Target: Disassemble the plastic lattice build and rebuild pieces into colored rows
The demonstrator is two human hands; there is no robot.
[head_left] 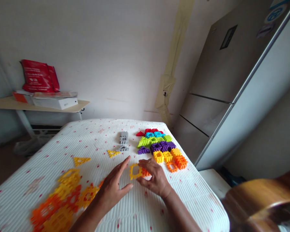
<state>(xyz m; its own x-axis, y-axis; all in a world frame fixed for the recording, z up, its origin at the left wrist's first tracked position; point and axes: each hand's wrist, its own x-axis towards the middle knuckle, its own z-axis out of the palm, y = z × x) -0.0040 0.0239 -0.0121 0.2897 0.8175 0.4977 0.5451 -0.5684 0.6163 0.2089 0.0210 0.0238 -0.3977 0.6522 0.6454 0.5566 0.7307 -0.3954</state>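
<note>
My left hand (116, 181) is open, its fingers stretched out and its thumb apart, just left of a yellow square frame block (130, 174). My right hand (156, 177) curls over the right side of that block, with fingertips at its top edge and thumb at its lower edge. An orange block (146, 172) shows beneath my right hand's fingers; I cannot tell whether the two pieces are joined. Two yellow triangle blocks (113, 153) lie beyond my left hand. A row of grey blocks (123, 138) lies farther back.
Sorted piles stand at the right: red (151, 130), blue (157, 134), green (151, 141), purple (163, 146), yellow (159, 157) and orange blocks (181, 162). Loose yellow and orange blocks (47, 209) spread at the front left. A refrigerator (212, 80) and a wooden chair (253, 199) flank the cloth-covered table (183, 203).
</note>
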